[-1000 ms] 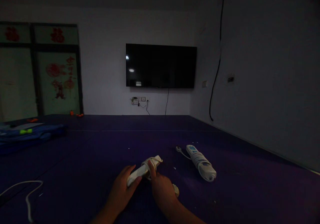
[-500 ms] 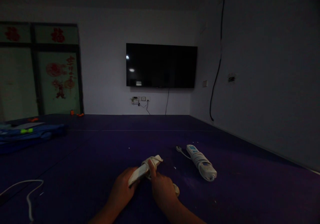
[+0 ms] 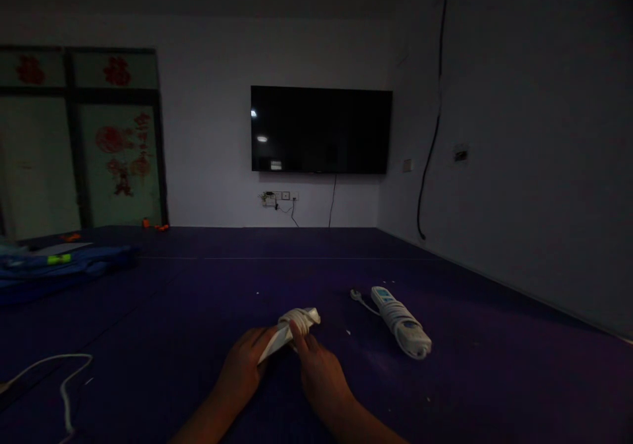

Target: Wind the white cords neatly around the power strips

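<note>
Both hands are low in the middle of the view, over a dark purple floor mat [image 3: 198,299]. My left hand [image 3: 243,368] is closed round the near end of a white power strip [image 3: 289,330] with its cord wound round the far end. My right hand [image 3: 316,371] grips the same strip from the right, fingers pressed on the wound cord. The strip tilts up and away from me.
A second white power strip [image 3: 401,322], cord wrapped round it, lies to the right with its plug [image 3: 355,293] beside it. A loose white cable [image 3: 54,371] lies at lower left. Blue bedding [image 3: 59,266] is at far left. A wall-mounted TV [image 3: 321,129] hangs ahead.
The strip has turned in my hands, its near end now tucked deeper into my left palm. The white plug seen under my right hand before is now hidden.
</note>
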`<state>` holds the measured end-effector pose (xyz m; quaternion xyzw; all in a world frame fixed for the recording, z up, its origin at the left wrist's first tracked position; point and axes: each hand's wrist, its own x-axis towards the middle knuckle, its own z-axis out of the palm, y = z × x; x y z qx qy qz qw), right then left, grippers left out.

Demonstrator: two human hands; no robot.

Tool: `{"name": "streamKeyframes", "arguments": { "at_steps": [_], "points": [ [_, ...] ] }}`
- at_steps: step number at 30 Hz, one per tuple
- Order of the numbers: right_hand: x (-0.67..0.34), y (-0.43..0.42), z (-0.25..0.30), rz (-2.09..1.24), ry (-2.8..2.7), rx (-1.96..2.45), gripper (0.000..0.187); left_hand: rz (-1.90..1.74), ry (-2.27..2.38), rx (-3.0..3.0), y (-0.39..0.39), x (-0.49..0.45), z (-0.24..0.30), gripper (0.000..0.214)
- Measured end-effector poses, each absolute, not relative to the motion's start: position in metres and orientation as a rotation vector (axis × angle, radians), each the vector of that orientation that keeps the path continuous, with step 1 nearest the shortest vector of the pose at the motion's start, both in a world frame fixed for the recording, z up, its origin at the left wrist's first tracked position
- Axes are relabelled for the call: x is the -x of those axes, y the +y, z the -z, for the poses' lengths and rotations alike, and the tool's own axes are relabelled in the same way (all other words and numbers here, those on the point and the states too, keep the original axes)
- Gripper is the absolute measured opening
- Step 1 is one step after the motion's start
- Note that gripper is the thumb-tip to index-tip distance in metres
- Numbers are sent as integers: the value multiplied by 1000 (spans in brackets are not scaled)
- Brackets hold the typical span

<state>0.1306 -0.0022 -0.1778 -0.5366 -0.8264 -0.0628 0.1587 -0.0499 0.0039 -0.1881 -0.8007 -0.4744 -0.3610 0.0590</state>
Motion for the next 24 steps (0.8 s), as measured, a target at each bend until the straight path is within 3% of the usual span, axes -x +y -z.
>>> {"name": "streamKeyframes", "arguments": {
  "at_steps": [8,16,24],
  "points": [
    [-132,-3,180,93,-2310,1473,72,965,-1335,2415,7,55,192,60],
    [-131,-3,179,159,-2351,1460,67,936,-1331,2452,7,59,189,54],
    [-131,-2,176,224,-2385,1435,74,944,-1335,2493,6,60,188,51]
  ]
}}
